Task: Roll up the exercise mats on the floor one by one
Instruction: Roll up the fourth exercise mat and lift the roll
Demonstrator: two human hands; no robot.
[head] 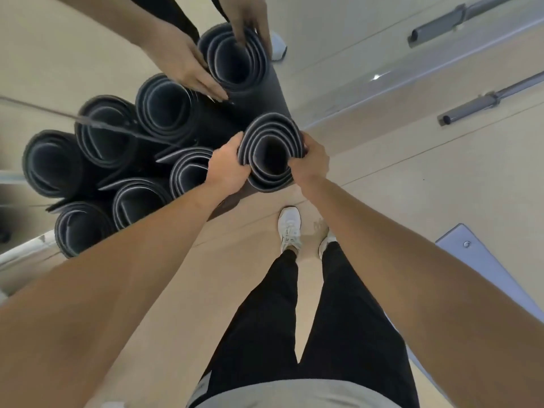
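Observation:
I look straight down on a dark rolled exercise mat [272, 172] standing on end, its open top showing grey-edged coils. My left hand [228, 166] grips its left rim and my right hand [310, 161] grips its right rim. Several other rolled mats [164, 106] stand upright in a cluster to the left. Another person's two hands [188, 64] hold the top of a further upright rolled mat [235, 60] at the back.
Beige floor lies all around. My feet in white shoes [290, 228] stand just below the held mat. Two barbells [471, 106] lie at the upper right. A grey plate [482, 260] sits at the right. A thin rod [88, 120] crosses the mat cluster.

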